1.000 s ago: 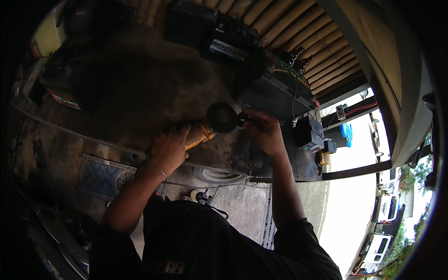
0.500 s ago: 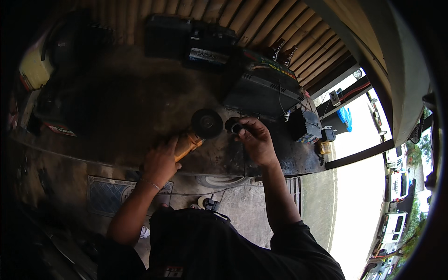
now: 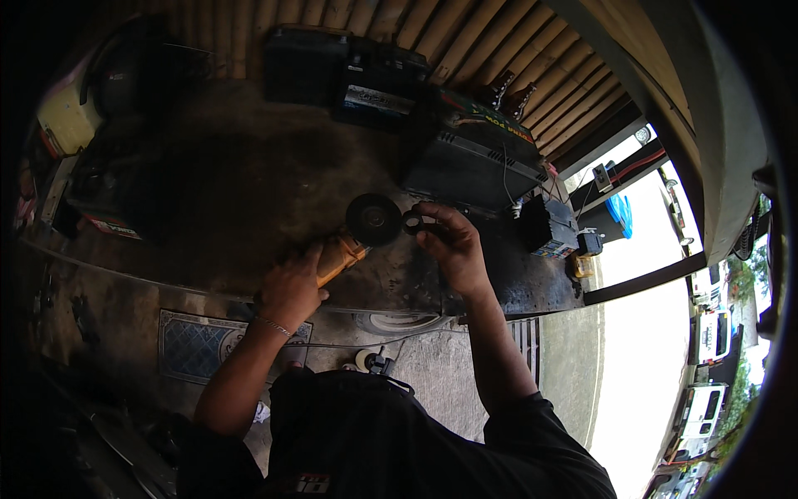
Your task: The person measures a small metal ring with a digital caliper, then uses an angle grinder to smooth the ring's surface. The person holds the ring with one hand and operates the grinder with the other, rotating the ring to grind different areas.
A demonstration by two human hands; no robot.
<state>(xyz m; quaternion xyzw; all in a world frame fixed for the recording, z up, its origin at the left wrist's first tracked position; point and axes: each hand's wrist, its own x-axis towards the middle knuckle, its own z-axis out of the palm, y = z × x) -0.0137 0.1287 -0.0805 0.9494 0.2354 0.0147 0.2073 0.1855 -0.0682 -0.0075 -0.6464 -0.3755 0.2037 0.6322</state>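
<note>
My left hand [image 3: 291,287] is wrapped round the orange-yellow body of an angle grinder [image 3: 339,259] resting on the dark workbench. The grinder's round black disc [image 3: 362,209] faces up, with its centre showing. Just right of the disc, my right hand [image 3: 457,251] pinches a small dark ring-shaped part [image 3: 406,226] between thumb and fingers. A hole shows in that part; its exact kind is too dark to make out. Its left edge is close to the disc's rim, and I cannot tell whether they touch.
Behind my hands stand a large black case [image 3: 474,170] and dark batteries [image 3: 374,101]. At the right end are a smaller battery [image 3: 549,229] and a yellow item [image 3: 582,266]. Brown bottles [image 3: 519,100] stand by the bamboo wall. A cable [image 3: 349,345] hangs below the bench edge.
My right hand has brought the ring-shaped part slightly left, closer to the disc, and turned it so its hole faces up. The left hand keeps its hold on the grinder.
</note>
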